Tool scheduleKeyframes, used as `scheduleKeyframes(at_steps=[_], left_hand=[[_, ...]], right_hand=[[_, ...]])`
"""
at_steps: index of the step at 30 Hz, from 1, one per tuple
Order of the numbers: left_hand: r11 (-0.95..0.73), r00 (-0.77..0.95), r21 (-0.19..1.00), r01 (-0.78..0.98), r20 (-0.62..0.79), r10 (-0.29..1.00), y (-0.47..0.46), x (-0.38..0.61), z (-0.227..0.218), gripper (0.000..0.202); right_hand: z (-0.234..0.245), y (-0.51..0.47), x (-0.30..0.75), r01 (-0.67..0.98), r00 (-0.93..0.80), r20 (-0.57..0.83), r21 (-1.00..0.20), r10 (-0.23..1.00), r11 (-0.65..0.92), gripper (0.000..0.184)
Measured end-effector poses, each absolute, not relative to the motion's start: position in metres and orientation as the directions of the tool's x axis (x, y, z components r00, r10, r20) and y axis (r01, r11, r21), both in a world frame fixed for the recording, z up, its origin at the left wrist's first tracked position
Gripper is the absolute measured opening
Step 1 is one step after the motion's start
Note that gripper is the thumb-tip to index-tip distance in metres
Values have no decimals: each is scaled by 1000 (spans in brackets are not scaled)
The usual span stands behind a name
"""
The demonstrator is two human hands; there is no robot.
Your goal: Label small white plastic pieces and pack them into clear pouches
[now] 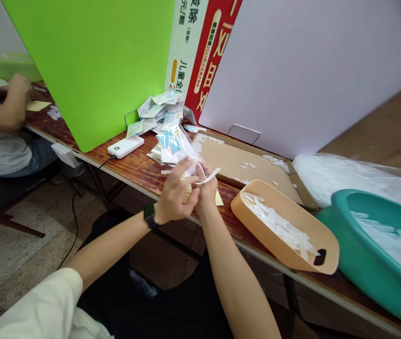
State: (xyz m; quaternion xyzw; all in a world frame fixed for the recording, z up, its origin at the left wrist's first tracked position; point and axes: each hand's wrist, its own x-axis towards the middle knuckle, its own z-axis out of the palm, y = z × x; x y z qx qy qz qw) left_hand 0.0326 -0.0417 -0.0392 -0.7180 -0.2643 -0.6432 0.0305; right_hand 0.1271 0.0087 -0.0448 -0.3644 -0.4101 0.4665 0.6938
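Observation:
My left hand (175, 190), with a black smartwatch (150, 215) on its wrist, grips the lower end of a clear plastic packet (178, 146) holding a printed card. A small yellow textured piece (187, 193) shows beside my left palm, partly hidden by my fingers. My right hand (205, 190) pinches a thin white strip (209, 175) that sticks out to the right. Both hands are close together above the front edge of a wooden table (140, 167).
Opened packets (159, 112) are heaped against the boards behind my hands. To the right stand a cardboard tray (237, 160) with white scraps, a peach basket (281, 226) and a teal basin (370, 245), both holding white strips. A co-worker's hand (20, 87) works beyond the green board (87, 61).

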Motion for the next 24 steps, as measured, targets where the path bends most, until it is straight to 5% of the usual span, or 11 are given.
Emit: scheduleKeyframes(at_steps=[2,4,7,11,16,20,24], left_hand=[[-751,-365,597,282,790,492,-56,25,-39,36],[-607,-482,790,-80,502,718,-63,19,-38,41],[-371,-363,793,-483,204,909,-64,12,-32,47],[-180,-336,739,-650,-67,940,-58,1,-27,34],[-83,-249,715,-694,-131,960,-59,-8,-19,20],[-39,-175,662,-748,-140,975,-69,2,-7,22],[-178,-245,591,-786,-33,969,-79,18,0,27]], right_hand=[[-37,-5,123,-347,214,250,-884,944,313,31],[-31,-22,116,-298,123,291,-901,949,315,30],[-26,-52,104,-167,-54,307,-941,950,294,29],[-27,-78,99,-121,-215,387,-922,897,369,36],[-35,-84,113,-98,-364,461,-883,809,459,45],[-40,-84,119,206,-226,585,-752,779,625,33],[-39,-84,116,434,-3,793,-548,609,715,28]])
